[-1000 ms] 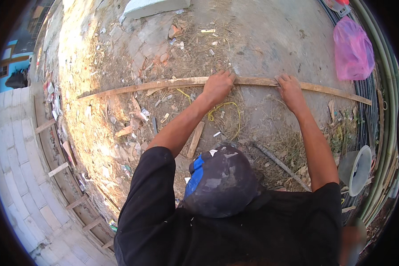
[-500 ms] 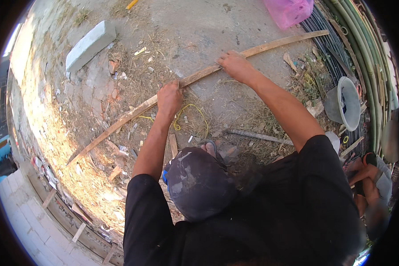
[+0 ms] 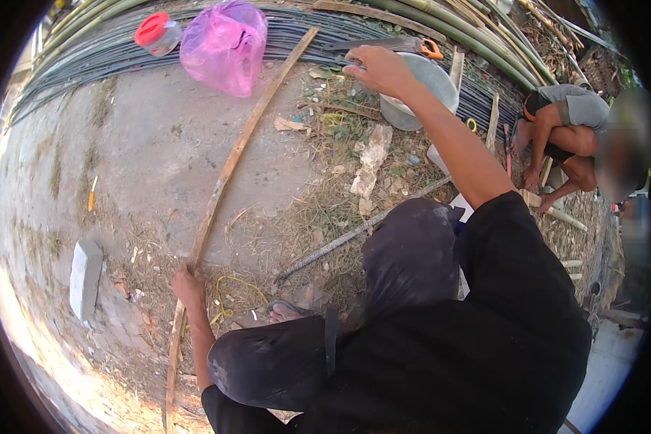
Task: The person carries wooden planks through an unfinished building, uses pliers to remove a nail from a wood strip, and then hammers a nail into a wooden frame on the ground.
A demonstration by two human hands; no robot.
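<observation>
Left hand (image 3: 188,286): we are gripping the bamboo strip (image 3: 228,170), fingers closed; keeping it pinned.
Right hand (image 3: 380,69): we are reaching for the saw (image 3: 394,45), fingers loosely curled.

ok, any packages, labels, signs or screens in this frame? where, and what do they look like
Pink plastic bag: on the ground at the top, against the bundled rods; bulging, translucent pink, knotted.
Small clear jar: left of the bag; round, red lid, lying tilted.
No labels, signs or screens that can be made out.
</observation>
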